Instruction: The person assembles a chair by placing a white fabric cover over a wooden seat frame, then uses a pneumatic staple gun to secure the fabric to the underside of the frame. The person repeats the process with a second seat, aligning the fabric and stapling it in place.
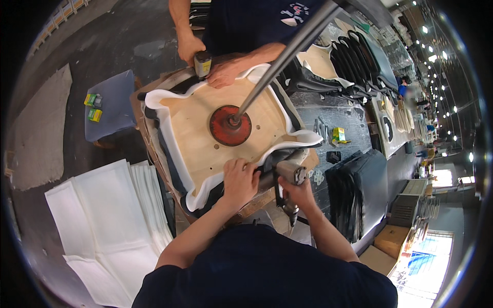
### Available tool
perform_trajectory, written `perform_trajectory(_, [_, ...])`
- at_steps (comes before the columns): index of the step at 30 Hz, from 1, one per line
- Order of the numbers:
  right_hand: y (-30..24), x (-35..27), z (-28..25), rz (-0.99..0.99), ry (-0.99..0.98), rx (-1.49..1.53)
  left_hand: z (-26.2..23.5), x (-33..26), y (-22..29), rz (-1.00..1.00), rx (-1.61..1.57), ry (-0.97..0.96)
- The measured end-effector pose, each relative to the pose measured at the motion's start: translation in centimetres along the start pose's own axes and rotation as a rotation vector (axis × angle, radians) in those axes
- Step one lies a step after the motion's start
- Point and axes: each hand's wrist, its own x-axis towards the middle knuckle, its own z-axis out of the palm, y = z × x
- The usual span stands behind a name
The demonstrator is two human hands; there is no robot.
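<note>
A light plywood panel (pixel 197 115) lies in front of me, with white padding (pixel 169 136) and a black cover (pixel 283 155) around its edges. A red round pressing disc (pixel 224 134) on a metal rod bears on its middle. My left hand (pixel 240 179) is at the near edge, its bent fingers gripping the padded edge and black cover. In my right hand (pixel 299 194) is a pneumatic staple gun (pixel 290 173), its nose by that edge just right of my left fingers. Across from me, another person's hand (pixel 191 49) holds a second staple gun (pixel 203 65) at the far edge; their other hand (pixel 223 74) presses there.
White sheets (pixel 110 205) are stacked at the left, below a grey-blue stool (pixel 110 108) with small boxes (pixel 93 114). Black covers (pixel 354 190) are piled at the right, near a yellow-green box (pixel 338 135). Padded black panels (pixel 359 61) stand at the far right. The slanting rod (pixel 287 54) crosses the workspace.
</note>
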Motion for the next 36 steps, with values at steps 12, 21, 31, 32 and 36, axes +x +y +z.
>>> perform_trajectory(12, [-0.1,3.5,-3.6,0.067,-0.079,0.012,5.9,4.1,0.4,0.062,0.125,-0.115])
perform_trajectory(21, [-1.8,6.8,-4.0,0.134,-0.212,-0.141,6.2,4.3,0.1,-0.024,0.093,-0.136])
perform_trajectory(31, [-3.3,9.2,-3.6,0.232,-0.245,-0.343,6.5,4.5,0.3,-0.116,-0.026,-0.114])
perform_trajectory(32, [-3.6,9.1,-3.4,0.232,-0.234,-0.354,6.4,4.6,0.3,-0.119,-0.026,-0.116])
perform_trajectory(36, [-4.8,8.3,-2.4,0.170,-0.209,-0.427,6.4,4.6,0.2,-0.119,-0.008,-0.133])
